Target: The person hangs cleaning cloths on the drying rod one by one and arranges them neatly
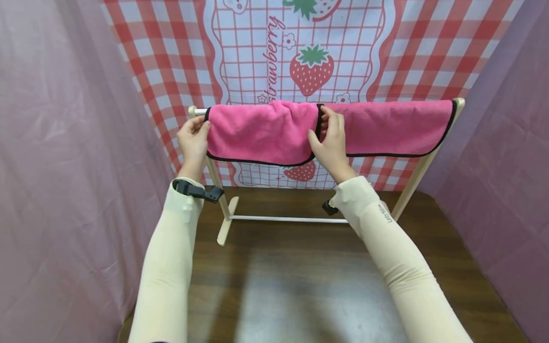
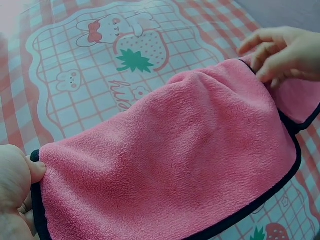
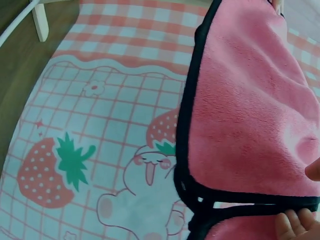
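A bright pink towel [image 1: 257, 133] with black edging hangs folded over the white top bar [image 1: 200, 112] of a wooden rack, a little bunched at the top. At its left edge my left hand [image 1: 194, 140] pinches the black border between thumb and fingers. My right hand [image 1: 332, 143] is at the right edge of this towel, thumb and fingers bent and spread apart. In the right wrist view its fingertips [image 3: 295, 225] touch near the border, with the thumb apart from them. A second pink towel [image 1: 394, 128] hangs on the bar to the right, beside the first.
The rack has wooden side posts [image 1: 413, 183], a foot [image 1: 227, 221] and a white lower rod [image 1: 287, 219]. It stands on a brown wooden surface [image 1: 274, 286]. Behind hangs a strawberry-print checked cloth [image 1: 171, 52]; pink curtains [image 1: 64, 143] flank both sides.
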`<action>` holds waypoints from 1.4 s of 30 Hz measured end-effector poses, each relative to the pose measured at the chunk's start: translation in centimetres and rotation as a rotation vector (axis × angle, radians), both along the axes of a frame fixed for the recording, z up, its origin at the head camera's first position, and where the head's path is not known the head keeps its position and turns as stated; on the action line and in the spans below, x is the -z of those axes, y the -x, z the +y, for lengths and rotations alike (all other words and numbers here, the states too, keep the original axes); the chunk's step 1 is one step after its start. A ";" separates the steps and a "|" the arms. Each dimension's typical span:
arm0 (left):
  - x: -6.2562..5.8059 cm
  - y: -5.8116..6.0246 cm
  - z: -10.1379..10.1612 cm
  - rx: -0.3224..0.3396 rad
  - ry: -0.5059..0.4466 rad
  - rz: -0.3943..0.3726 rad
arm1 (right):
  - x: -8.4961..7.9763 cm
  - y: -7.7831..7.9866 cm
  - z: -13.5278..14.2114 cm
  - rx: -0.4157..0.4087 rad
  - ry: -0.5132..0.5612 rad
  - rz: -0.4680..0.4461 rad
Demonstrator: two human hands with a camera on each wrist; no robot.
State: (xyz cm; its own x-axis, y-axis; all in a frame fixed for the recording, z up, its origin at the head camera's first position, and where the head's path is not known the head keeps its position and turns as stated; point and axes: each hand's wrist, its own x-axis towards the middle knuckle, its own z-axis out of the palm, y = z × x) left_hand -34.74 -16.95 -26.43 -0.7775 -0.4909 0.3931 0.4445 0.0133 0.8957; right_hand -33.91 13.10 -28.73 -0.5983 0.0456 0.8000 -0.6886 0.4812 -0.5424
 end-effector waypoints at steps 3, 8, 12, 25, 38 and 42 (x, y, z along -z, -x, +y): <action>0.1 0.1 -0.1 0.005 -0.014 -0.011 | 0.5 -0.2 0.0 0.001 0.036 -0.058; 0.1 0.1 -0.3 0.016 -0.022 -0.026 | 1.2 -0.1 0.0 -0.035 0.104 -0.154; 0.2 0.0 -0.5 0.014 -0.014 -0.039 | 1.6 -0.1 0.0 -0.062 0.154 -0.206; 0.1 -0.2 -1.2 -0.004 0.022 -0.053 | 1.0 0.1 -0.4 0.010 0.233 -0.172; 0.2 -0.4 -2.5 0.014 -0.165 -0.012 | -1.0 0.4 -0.1 -0.002 0.251 -0.166; 0.4 -0.5 -3.0 0.029 -0.201 -0.026 | -1.3 0.6 0.3 -0.007 0.273 -0.198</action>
